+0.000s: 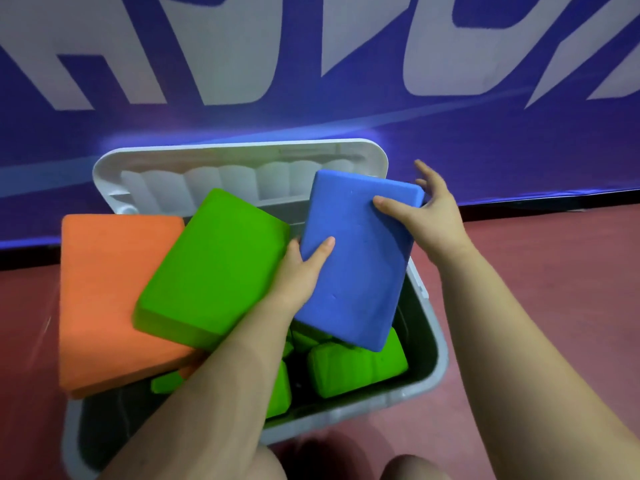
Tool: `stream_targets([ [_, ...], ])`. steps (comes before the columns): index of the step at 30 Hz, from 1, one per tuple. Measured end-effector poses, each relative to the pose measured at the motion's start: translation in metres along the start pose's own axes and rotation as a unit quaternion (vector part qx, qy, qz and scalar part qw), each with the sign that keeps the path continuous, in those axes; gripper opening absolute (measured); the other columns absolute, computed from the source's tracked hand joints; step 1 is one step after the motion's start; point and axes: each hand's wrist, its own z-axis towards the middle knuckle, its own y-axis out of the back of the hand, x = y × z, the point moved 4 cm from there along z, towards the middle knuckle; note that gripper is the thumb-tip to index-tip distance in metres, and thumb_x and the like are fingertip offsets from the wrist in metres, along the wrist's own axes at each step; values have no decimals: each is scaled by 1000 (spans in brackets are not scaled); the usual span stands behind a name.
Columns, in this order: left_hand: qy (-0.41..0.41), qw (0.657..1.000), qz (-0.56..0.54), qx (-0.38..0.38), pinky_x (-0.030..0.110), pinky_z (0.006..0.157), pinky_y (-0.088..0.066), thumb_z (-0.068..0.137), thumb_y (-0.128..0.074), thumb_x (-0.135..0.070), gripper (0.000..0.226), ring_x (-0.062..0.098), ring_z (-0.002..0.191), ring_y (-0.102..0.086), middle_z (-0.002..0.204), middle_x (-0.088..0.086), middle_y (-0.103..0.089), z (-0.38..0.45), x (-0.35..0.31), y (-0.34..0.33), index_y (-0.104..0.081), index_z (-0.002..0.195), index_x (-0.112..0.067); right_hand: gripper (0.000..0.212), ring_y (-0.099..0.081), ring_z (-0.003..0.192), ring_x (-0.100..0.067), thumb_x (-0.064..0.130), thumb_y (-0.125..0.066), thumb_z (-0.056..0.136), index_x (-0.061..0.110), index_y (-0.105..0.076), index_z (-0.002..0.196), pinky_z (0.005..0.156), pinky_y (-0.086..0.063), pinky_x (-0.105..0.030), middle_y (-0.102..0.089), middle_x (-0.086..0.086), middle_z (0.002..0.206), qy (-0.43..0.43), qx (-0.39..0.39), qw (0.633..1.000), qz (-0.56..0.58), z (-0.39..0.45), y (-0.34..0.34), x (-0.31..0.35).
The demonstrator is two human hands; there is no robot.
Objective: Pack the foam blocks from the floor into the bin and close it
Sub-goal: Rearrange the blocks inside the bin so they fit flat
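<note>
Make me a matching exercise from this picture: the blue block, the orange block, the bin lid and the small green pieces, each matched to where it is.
Things:
1. blue block
2. orange block
3. bin lid
4. small green pieces

Places:
A. down inside the bin
B. held in both hands
C. standing open behind
D. lying over the bin's left edge

Pairs: 1-B, 2-D, 3-C, 4-A

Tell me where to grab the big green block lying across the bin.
Grip the big green block across its two long side faces, coming from above at its near-left end; it lies tilted on the orange block, and that thick end shows free of both hands.
</note>
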Motion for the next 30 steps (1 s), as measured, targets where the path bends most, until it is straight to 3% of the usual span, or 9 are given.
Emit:
stream_targets([
  [3, 14, 989, 136, -49, 31, 78, -45, 91, -52, -49, 44, 28, 98, -63, 106, 9, -66, -1, 4, 8, -56, 108, -9, 92, -46, 128, -19, 47, -78, 68, 20, -31, 143, 103, -42, -34, -39, -2, 143, -62, -36, 997, -19, -3, -12, -21],
  [6, 46, 958, 277, -62, 37, 86, -43, 95, -42, -50, 51, 36, 110, -57, 118, 18, -63, 1, 9, 12, -53, 117, -5, 102, -44, 127, -30, 52, -74, 69, 30, -15, 149, 100, -40, -39, -25, -11, 147, -169, 27, 981, -94, -17, -28, -47],
  [8, 61, 951, 293, -76, 38, 90, -42, 97, -40, -44, 49, 37, 116, -54, 125, 22, -59, 3, 11, 13, -50, 122, -3, 106, -45, 125, -31, 47, -74, 71, 27, -6, 150, 97, -41, -38, -25, -13, 147, -184, 32, 978, -95, -17, -37, -54],
  [11, 59, 959, 251, -117, 38, 90, -41, 98, -42, -37, 45, 37, 118, -53, 128, 23, -56, 7, 7, 15, -47, 123, 0, 99, -58, 108, -28, 46, -78, 57, 8, -35, 137, 88, -50, -39, -53, -9, 125, -205, 19, 974, -94, -9, -47, -64],
  [14, 42, 962, 234, -135, 36, 87, -41, 98, -44, -34, 40, 36, 116, -54, 127, 20, -57, 9, 6, 17, -47, 122, -2, 80, -54, 110, -25, 37, -74, 68, 17, -38, 137, 93, -48, -39, -49, -3, 126, -139, 56, 978, -143, -6, -55, -69],
  [17, 13, 953, 291, -82, 34, 89, -41, 92, -54, -36, 50, 34, 118, -52, 128, 16, -58, 7, 8, 15, -40, 132, -9, 72, -49, 121, -20, 21, -70, 80, 20, -32, 141, 90, -39, -23, -46, 0, 134, -36, 39, 990, -130, 2, -57, -64],
  [21, 41, 894, 442, 60, 34, 115, -18, 79, -64, -54, 104, 29, 147, -14, 152, 12, -35, -1, 27, 12, 6, 152, -26, 78, -45, 128, -24, 30, -68, 83, 21, -25, 147, 96, -37, -27, -42, -3, 143, -32, 117, 972, -203, 5, -77, -81],
  [24, 51, 864, 490, 106, 40, 118, -6, 73, -65, -61, 112, 24, 148, 10, 157, 7, -24, -1, 36, 13, 11, 150, -33, 92, -31, 138, -19, 39, -76, 74, 28, -23, 148, 110, -31, -33, -28, 0, 152, -37, 156, 968, -193, 2, -85, -98],
  [30, 44, 856, 499, 129, 44, 118, -8, 74, -69, -52, 115, 24, 148, 15, 153, 0, -34, 6, 48, 2, 14, 150, -31, 95, -22, 143, -18, 42, -75, 75, 28, -18, 150, 111, -27, -32, -13, -1, 157, -39, 140, 969, -199, 5, -85, -121],
])
